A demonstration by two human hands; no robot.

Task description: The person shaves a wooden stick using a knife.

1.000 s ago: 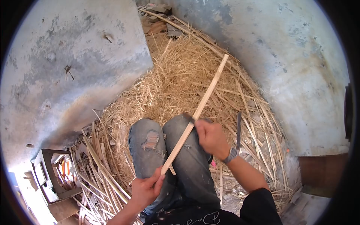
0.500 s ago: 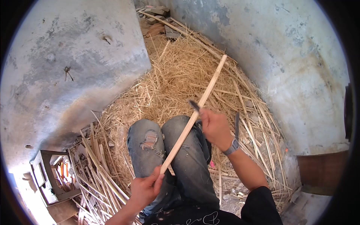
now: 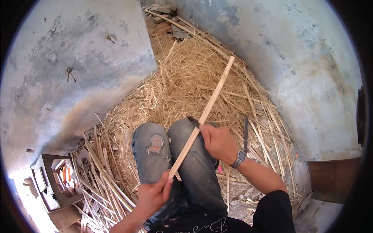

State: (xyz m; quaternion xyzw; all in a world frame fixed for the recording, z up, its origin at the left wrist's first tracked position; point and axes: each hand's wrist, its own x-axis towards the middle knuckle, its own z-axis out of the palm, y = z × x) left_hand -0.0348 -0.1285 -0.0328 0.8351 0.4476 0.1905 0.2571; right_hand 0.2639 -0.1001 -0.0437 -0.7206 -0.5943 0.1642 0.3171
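Strip (image 3: 210, 103), pale, split: slants over the right knee (image 3: 182, 134), far end above the shavings (image 3: 175, 85). Left hand (image 3: 155, 193): clamped on the strip's near end, thumb along it. Right hand (image 3: 218, 143), with watch (image 3: 239, 158) at wrist: fist wrapped round a knife (image 3: 192, 120), handle hidden, the dark metal crossing the strip by the knee. Depth of bite: cannot be told. Long blade (image 3: 246, 132): on the litter at right, apart from both hands. Working notes, by judgement: a low, even angle along the grain suits shaving best; light, long strokes should spare the strip a gouge; a firm hold at the near end checks twisting; the edge is best stopped well short of the left hand.
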